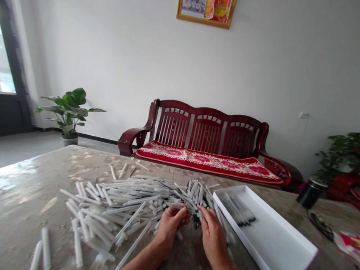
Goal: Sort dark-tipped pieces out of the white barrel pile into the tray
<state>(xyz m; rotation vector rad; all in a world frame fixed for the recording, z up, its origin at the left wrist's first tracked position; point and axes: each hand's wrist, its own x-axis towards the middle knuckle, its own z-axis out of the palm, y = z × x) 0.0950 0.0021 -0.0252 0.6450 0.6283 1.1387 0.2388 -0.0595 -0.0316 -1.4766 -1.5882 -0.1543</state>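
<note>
A loose heap of white plastic tubes (99, 224), like pen barrels, spreads over the table in front of me. Thin grey sticks with dark parts, like pen refills, are mixed in behind my hands. My left hand (174, 222) is closed, thumb against fingers, on a thin pen-like stick (174, 205) at the heap's near right edge. My right hand (212, 232) is just beside it, fingers pinched at the stick's other end; its exact grip is partly hidden. A row of slim translucent pens (236, 209) with black ends lies in a shallow white box (274, 238) to the right.
The patterned tabletop (11, 221) bears a black canister (312, 193), a dark cable (320, 225) and a red packet (354, 247) at right. Beyond stands a red wooden bench (205, 133); a potted plant (71, 111) is at left.
</note>
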